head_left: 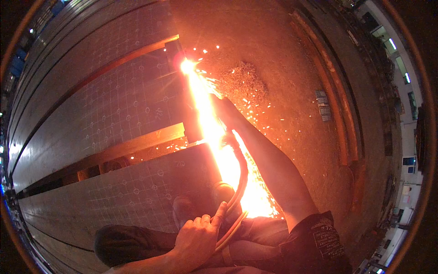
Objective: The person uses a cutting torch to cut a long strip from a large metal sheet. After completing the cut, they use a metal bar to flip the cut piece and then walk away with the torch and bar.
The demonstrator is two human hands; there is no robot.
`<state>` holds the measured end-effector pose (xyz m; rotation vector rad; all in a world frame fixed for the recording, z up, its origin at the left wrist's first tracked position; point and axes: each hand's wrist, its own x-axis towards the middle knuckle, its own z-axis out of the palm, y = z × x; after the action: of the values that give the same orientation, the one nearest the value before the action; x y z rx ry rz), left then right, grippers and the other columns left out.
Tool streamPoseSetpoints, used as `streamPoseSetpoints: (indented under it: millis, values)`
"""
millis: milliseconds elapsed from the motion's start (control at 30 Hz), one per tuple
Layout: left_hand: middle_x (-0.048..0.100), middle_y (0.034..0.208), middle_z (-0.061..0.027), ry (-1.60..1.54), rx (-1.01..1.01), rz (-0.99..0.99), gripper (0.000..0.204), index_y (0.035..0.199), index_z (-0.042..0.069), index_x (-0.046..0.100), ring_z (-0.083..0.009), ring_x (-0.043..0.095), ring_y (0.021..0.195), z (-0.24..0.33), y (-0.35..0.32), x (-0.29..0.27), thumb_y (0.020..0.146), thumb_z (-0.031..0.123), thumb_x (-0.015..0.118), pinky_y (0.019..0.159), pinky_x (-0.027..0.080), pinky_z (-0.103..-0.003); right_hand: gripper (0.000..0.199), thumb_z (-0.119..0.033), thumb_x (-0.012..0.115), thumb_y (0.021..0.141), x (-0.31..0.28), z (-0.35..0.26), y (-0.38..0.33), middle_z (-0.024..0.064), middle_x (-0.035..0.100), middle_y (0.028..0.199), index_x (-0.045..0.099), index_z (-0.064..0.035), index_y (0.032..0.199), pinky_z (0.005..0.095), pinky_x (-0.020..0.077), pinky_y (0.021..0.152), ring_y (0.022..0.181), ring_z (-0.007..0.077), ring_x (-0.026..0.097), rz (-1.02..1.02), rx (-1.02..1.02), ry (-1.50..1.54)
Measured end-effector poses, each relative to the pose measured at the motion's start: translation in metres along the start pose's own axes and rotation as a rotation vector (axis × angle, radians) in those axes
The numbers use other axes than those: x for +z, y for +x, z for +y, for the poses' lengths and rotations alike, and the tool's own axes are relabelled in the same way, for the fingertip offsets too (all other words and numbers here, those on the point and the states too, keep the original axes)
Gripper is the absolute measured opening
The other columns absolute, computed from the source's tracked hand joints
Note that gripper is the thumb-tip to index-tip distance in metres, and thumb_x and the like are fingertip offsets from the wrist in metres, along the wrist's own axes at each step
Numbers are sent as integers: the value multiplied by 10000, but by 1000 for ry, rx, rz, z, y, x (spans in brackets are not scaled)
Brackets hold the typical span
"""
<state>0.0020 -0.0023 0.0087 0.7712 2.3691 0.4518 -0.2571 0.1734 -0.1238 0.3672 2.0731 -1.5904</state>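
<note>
A blinding flame (187, 66) burns at the edge of a large dark steel plate (132, 96) marked with chalk grid lines and small circles. From it a white-hot stream of sparks runs toward my feet. My right arm reaches forward along the stream. My right hand (222, 106) seems closed on a cutting torch, whose body and my fingers are mostly lost in the glare. Reddish hoses (242, 171) curve back from there toward my lap. My left hand (198, 234) is closed on them low down, its index finger stretched along the hose.
Two upright steel edges (155, 137) glow orange across the plates. My shoe tips (223, 194) are close to the sparks. Right of the stream lies a pile of debris (246, 82) on the brown floor. Farther right are a small grey slatted piece (323, 106) and long rusty beams (335, 109).
</note>
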Motion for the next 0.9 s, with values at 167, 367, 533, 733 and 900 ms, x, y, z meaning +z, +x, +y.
streamPoseSetpoints:
  millis: [167,367,533,733,900]
  values:
    - [583,779,-144,-16,6,6,752,1498,24,279,-242,615,665,-1,0,-2,798,52,554,598,529,-366,550,-506,498,877,1,-2,-2,130,595,769,576,36,924,361,497,524,581,184,565,27,-24,-26]
    - [589,801,-150,-10,12,4,767,1499,22,273,-248,616,683,-1,-1,-1,786,46,555,605,525,-364,538,-490,506,875,-1,-2,-2,123,595,766,569,43,909,358,493,510,574,181,564,-15,3,-27]
    - [595,812,-160,-9,10,9,770,1497,17,271,-257,619,690,-1,0,0,783,48,558,622,527,-373,531,-480,520,866,0,-6,-9,130,596,759,572,46,915,360,488,494,566,183,564,35,26,6]
    - [597,819,-164,-41,-14,-72,735,1503,20,255,-261,620,700,2,1,-8,825,58,538,648,523,-380,544,-490,518,867,2,3,4,132,591,739,567,50,905,354,487,482,561,185,571,11,58,57]
    - [592,819,-164,-79,-21,-88,715,1510,30,235,-264,615,705,-1,1,-8,853,63,515,645,516,-384,480,-496,493,893,4,10,12,74,565,716,583,-26,924,343,460,493,551,150,554,-25,51,30]
